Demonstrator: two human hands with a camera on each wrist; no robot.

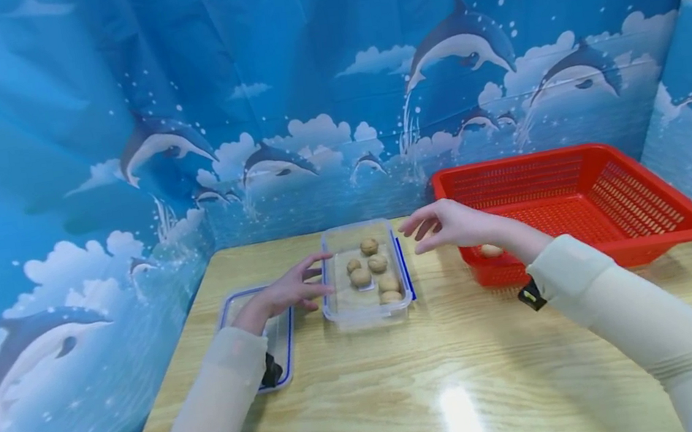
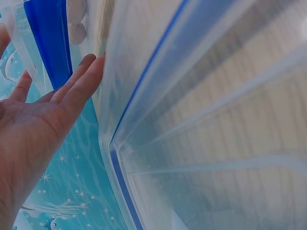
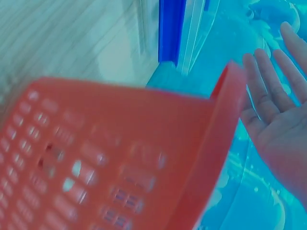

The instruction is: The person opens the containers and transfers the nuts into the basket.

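A clear plastic food container (image 1: 369,312) with a blue latch holds several walnuts (image 1: 377,264) and stands mid-table. My left hand (image 1: 293,288) is at its left side, fingers spread with the tips right at the rim. In the left wrist view that hand (image 2: 43,115) shows straight fingers beside the blue latch (image 2: 50,43). My right hand (image 1: 456,222) hovers between the container and the red basket (image 1: 576,154), fingers loosely bent and holding nothing. The right wrist view has this hand (image 3: 283,115) just past the basket rim (image 3: 230,91).
A clear lid (image 1: 280,343) with a blue seal lies left of the container, under my left wrist. One walnut (image 1: 492,250) sits in the basket's near left corner. A dolphin-print curtain (image 1: 299,67) hangs behind the wooden table (image 1: 372,404).
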